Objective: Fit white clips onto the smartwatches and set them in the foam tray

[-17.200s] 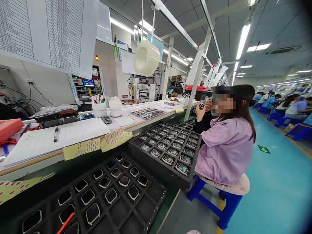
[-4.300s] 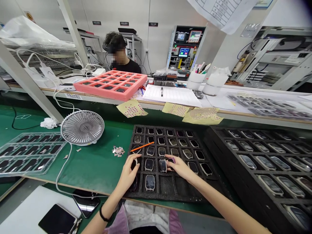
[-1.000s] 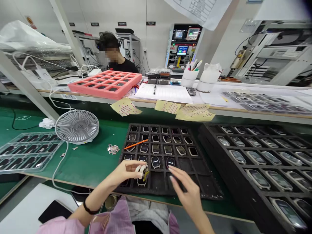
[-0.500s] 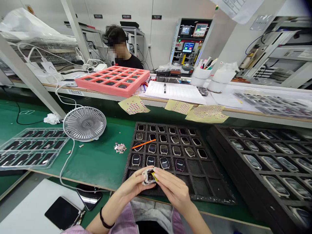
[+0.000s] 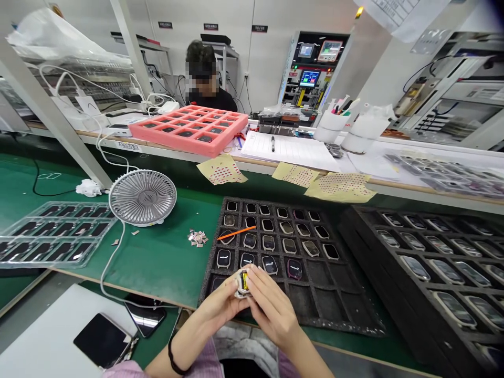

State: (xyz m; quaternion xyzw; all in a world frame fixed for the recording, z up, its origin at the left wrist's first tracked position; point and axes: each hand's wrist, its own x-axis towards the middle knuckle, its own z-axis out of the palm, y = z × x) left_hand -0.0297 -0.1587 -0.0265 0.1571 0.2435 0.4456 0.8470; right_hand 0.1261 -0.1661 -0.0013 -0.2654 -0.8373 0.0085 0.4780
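Note:
Between my hands, above the near edge of a black foam tray (image 5: 325, 294), is an opened smartwatch case (image 5: 242, 285) with a yellow part showing inside. My left hand (image 5: 221, 304) is closed around the case from the left. The fingers of my right hand (image 5: 271, 310) are pressed against its right side and top. Several watches with dark screens sit in the tray's compartments, a purple-framed watch (image 5: 294, 269) among them. An orange stick (image 5: 237, 233) lies across the tray's left part.
To the left are a grey fan (image 5: 144, 197), small pink-silver pieces (image 5: 197, 238) and a clear plastic tray (image 5: 51, 231). A second foam tray (image 5: 423, 299) with watches stands at right. On the shelf sits a pink foam tray (image 5: 177, 142); a co-worker (image 5: 210, 94) is behind it.
The yellow part, earlier sticking out by my right fingers, now lies inside the watch case. My right hand has closed further over the case. The co-worker's head has turned more towards the front.

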